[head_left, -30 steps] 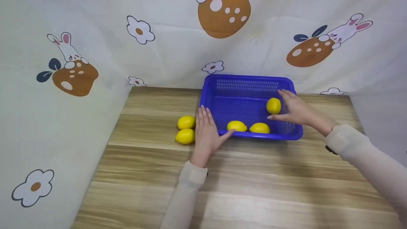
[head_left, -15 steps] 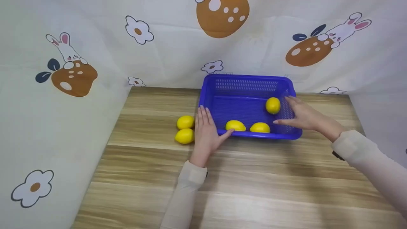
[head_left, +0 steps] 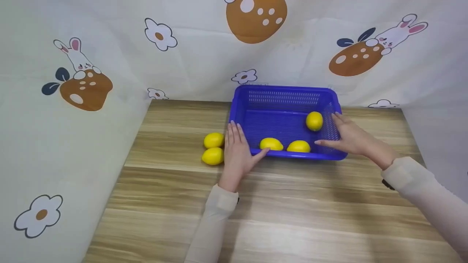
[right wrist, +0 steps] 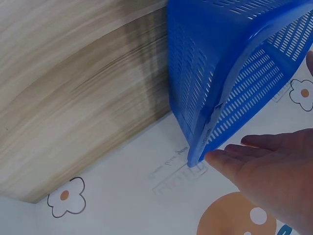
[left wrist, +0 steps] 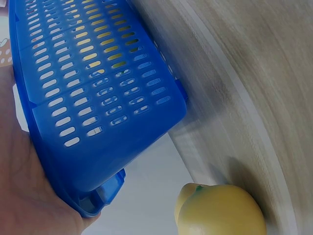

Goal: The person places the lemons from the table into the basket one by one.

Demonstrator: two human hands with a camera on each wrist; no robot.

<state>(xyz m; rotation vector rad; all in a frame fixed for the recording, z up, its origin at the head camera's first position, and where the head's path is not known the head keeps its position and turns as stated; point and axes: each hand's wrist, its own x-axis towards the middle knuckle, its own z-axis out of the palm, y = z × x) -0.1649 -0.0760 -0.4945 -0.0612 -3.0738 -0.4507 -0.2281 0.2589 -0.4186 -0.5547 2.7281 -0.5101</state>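
A blue plastic basket (head_left: 292, 156) stands on the wooden table with three lemons inside. One lemon (head_left: 314, 121) sits near its right wall; another two, a left lemon (head_left: 271, 144) and a right lemon (head_left: 298, 146), lie along the front wall. My left hand (head_left: 237, 149) rests at the front left corner, fingers straight along the left rim and thumb over the front rim. My right hand (head_left: 351, 137) is at the right rim, its straight fingers and spread thumb reaching over the edge, holding no lemon. In the right wrist view that hand (right wrist: 274, 166) is beside the basket's rim (right wrist: 220, 98).
Left of the basket, beside my left hand, lie a rear lemon (head_left: 213, 140) and a front lemon (head_left: 212, 157) on the wooden table (head_left: 175, 204). A printed cloth (head_left: 193, 47) with rabbits and flowers hangs close behind the basket and along the sides.
My right hand has drawn back to the right, from around the lemon by the right wall to the basket's right rim. The left hand and the lemons stay put.
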